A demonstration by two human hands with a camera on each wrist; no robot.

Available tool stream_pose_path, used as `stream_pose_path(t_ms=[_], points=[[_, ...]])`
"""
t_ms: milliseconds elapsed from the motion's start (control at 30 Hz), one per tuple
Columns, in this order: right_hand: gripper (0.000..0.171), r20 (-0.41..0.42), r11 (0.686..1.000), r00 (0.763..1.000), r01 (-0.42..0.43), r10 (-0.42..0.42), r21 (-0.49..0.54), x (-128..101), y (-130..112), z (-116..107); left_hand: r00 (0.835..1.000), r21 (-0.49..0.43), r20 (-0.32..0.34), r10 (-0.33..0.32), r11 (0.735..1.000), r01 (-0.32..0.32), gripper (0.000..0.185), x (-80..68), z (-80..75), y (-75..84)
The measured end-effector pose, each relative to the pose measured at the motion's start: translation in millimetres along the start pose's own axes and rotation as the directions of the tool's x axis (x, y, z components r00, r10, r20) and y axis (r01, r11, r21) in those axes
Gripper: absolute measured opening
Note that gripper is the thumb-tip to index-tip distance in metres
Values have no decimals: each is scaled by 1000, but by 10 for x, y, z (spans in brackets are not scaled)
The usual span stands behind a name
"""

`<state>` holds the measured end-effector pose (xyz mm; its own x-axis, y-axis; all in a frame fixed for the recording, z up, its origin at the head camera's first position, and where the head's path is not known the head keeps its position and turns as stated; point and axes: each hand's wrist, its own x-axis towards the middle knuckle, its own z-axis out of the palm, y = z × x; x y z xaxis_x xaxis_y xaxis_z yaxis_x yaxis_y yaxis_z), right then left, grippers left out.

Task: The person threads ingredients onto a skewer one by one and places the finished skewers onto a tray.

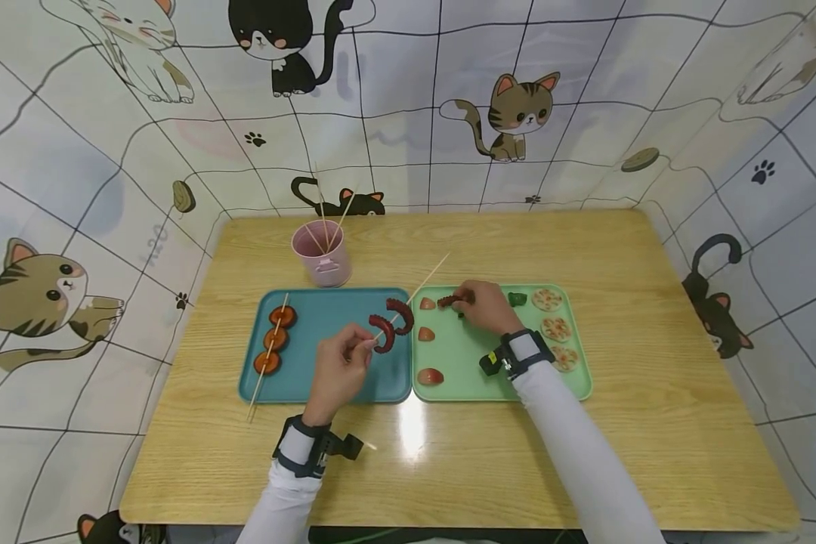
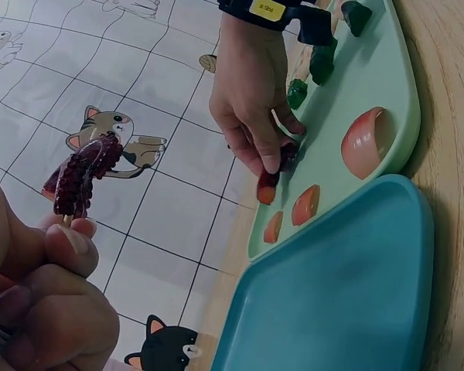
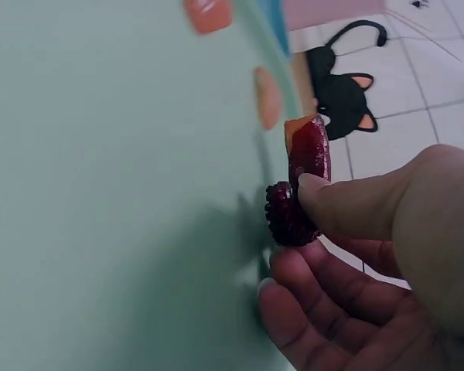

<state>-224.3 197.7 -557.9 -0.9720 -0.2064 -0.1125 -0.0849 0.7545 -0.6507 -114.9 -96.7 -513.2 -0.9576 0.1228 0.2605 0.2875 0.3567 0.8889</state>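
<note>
My left hand [image 1: 340, 370] pinches a thin wooden skewer [image 1: 430, 275] above the blue tray's right side. Two dark red, curled tentacle pieces [image 1: 384, 332] are threaded on it just beyond the fingertips, and its bare tip points up and away to the right. In the left wrist view the tentacle pieces [image 2: 81, 174] overlap, with rows of suckers showing. Over the far left of the green tray [image 1: 462, 374], my right hand [image 1: 488, 308] holds another tentacle piece [image 3: 309, 154] between thumb and fingers. Its cut end is orange-brown, and suckers line its curled end.
The blue tray [image 1: 333, 310] bears a skewer with three round orange-brown slices [image 1: 276, 338]. Reddish wedges [image 1: 431, 376] line the green tray's left side; green pieces [image 1: 517, 299] and pale lotus root slices [image 1: 556, 329] lie rightward. Behind stands a pink bucket [image 1: 326, 264] with several skewers.
</note>
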Motion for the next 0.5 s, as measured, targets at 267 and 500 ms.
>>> stream_pose_path(t_ms=[267,500], points=[[30,46,928,993,-116,107,353,-81,4,-121,1000,-23,8,0,1000,0,18,5,-15,-6],[33,-9,825,993,-93,118,558,-150,-99,-306,1000,-19,-2,-6,1000,6,17,18,-32,2]])
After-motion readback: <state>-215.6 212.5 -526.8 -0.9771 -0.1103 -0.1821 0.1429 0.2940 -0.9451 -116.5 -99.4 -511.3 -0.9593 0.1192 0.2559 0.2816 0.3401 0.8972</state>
